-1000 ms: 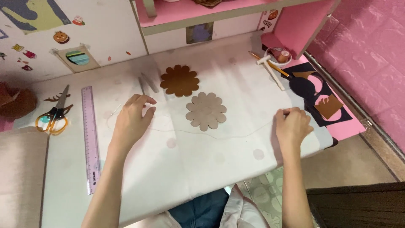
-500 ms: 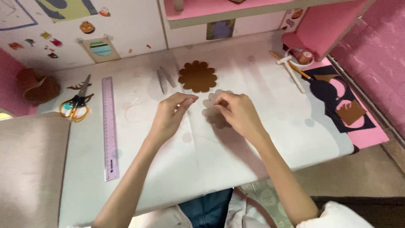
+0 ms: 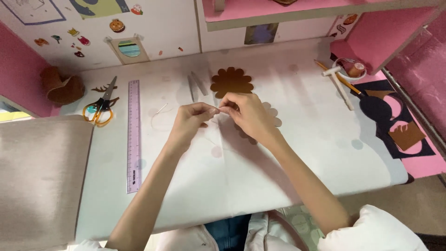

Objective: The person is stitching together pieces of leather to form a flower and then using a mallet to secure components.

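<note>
Fingertips pinched together, the left hand [image 3: 193, 118] and right hand [image 3: 248, 116] meet over a white table [image 3: 302, 153], gripping something too small to identify. A scalloped tan cutout [image 3: 274, 116] lies under the right hand; a darker brown one [image 3: 232, 82] sits at twelve o'clock, a lilac ruler [image 3: 134, 135] at nine.

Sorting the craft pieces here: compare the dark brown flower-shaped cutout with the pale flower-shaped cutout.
The dark brown flower-shaped cutout lies fully in view, farther back; the pale flower-shaped cutout is lighter, nearer, and mostly hidden under the right hand. Both are flat, scalloped and lie on the white table.
</note>
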